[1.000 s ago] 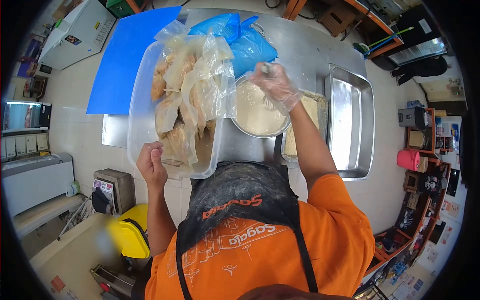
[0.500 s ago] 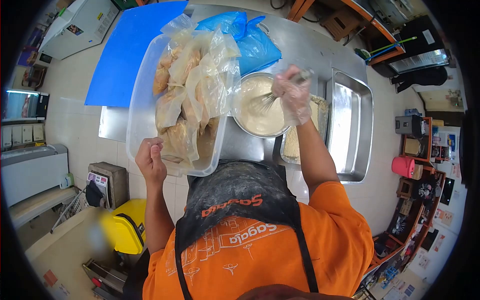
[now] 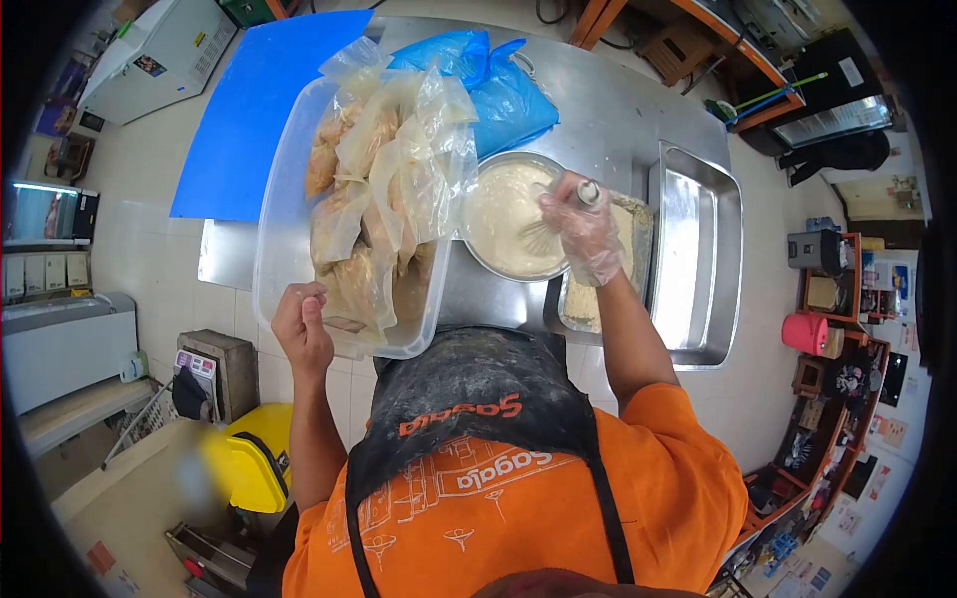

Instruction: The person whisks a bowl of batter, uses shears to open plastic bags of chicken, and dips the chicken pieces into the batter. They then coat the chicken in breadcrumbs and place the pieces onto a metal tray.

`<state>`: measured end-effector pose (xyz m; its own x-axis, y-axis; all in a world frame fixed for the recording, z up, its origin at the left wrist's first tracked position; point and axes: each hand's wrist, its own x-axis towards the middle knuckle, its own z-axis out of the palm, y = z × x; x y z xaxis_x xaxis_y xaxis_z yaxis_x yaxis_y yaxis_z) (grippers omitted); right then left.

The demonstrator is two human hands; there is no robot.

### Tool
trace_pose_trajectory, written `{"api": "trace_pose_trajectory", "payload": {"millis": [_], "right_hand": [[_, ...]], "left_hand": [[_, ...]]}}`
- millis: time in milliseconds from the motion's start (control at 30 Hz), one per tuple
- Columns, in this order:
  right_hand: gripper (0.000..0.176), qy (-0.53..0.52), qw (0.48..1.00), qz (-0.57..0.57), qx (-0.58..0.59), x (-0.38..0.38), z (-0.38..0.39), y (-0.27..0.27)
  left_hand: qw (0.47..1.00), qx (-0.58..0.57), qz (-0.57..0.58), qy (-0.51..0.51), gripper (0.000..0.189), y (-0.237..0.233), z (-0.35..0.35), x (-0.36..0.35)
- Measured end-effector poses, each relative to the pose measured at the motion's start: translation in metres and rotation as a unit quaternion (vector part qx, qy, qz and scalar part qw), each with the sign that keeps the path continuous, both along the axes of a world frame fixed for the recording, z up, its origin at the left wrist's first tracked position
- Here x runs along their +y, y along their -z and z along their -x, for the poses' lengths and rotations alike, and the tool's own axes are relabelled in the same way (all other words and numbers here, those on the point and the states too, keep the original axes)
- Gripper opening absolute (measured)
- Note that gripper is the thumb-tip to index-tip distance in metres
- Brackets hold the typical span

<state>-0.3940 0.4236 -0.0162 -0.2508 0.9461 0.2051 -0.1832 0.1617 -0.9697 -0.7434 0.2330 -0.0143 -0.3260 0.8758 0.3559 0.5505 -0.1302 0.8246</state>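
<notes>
Gloved right hand [image 3: 583, 227] clamped round whisk [image 3: 541, 237], wires down in bowl [image 3: 510, 156] of batter [image 3: 498, 209]. Left hand [image 3: 301, 327] curled at tub [image 3: 274, 199] corner; grip unclear.

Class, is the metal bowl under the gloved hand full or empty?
Partly full: pale batter lies in the bowl, and the whisk in the right hand dips into it.

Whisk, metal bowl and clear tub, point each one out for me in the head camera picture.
whisk [image 3: 539, 236], head view, on the wire loops.
metal bowl [image 3: 477, 256], head view, on its near left rim.
clear tub [image 3: 279, 199], head view, on its bare left wall.
</notes>
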Motion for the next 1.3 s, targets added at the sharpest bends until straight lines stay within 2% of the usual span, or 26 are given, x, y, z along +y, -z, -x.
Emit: {"api": "trace_pose_trajectory", "payload": {"millis": [67,100,200,233,333,367,467,500,600,633,733,767,867,900,1000,1033,1133,1167,1300], "right_hand": [[0.027,-0.057,0.984,0.115,0.121,0.000,0.006,-0.004],[0.026,-0.002,0.982,0.086,0.167,0.000,0.014,-0.006],[0.026,0.057,0.995,0.000,0.087,0.014,0.003,0.011],[0.024,0.066,0.994,-0.061,-0.060,0.010,-0.002,0.006],[0.023,-0.008,0.996,0.091,-0.026,-0.007,0.012,-0.019],[0.021,-0.047,0.991,0.098,0.077,-0.002,0.017,-0.011],[0.021,0.013,0.983,0.014,0.181,0.019,0.021,0.013],[0.023,0.030,0.993,-0.004,0.111,0.023,0.016,0.012],[0.026,-0.013,0.995,-0.040,-0.087,0.016,0.014,0.005],[0.025,-0.043,0.995,0.040,-0.075,0.007,0.021,-0.015],[0.023,-0.055,0.981,0.066,0.174,0.016,0.034,0.000],[0.024,0.013,0.984,0.038,0.175,0.020,0.035,0.005],[0.025,0.040,0.999,0.000,-0.024,0.022,0.015,0.008],[0.025,-0.001,1.000,-0.019,-0.017,0.018,0.015,0.004],[0.024,-0.073,0.993,0.089,-0.006,0.010,0.036,-0.015],[0.024,-0.085,0.985,0.116,0.100,0.017,0.040,-0.007],[0.025,0.089,0.988,0.005,0.123,0.034,0.033,0.010],[0.024,0.120,0.990,-0.038,0.072,0.038,0.023,0.018],[0.020,-0.006,0.989,-0.055,-0.135,0.020,0.025,0.001]], "left_hand": [[1.000,0.006,0.010,-0.001,0.033,-0.002,-0.002,0.001],[1.000,0.007,0.011,0.003,0.033,-0.001,-0.002,0.001],[1.000,0.014,0.008,0.011,0.034,0.000,0.001,0.001],[1.000,0.015,0.005,0.009,0.034,0.000,0.001,0.000],[1.000,0.013,0.006,0.001,0.035,0.001,-0.002,0.001],[1.000,0.011,0.007,0.001,0.035,0.001,-0.003,0.002],[1.000,0.014,0.012,0.004,0.035,0.000,-0.002,0.001],[1.000,0.011,0.009,0.007,0.035,0.000,0.000,0.000],[1.000,0.008,0.000,0.007,0.035,0.005,0.001,0.000],[1.000,0.010,0.002,0.004,0.034,0.005,0.000,0.001],[1.000,0.014,0.017,0.001,0.034,0.003,-0.003,0.000],[1.000,0.015,0.021,0.000,0.034,0.001,-0.002,0.001],[1.000,0.009,0.009,0.012,0.033,0.005,0.001,0.000],[1.000,0.008,0.008,0.005,0.033,0.004,0.000,0.002],[1.000,0.010,0.023,-0.003,0.033,0.002,-0.004,-0.001],[1.000,0.013,0.026,-0.003,0.032,0.002,-0.004,0.000],[1.000,0.021,0.021,0.004,0.032,0.002,-0.002,0.001],[1.000,0.023,0.017,0.007,0.032,0.002,-0.001,0.001],[1.000,0.019,0.014,-0.012,0.034,0.001,-0.004,0.000]]}}
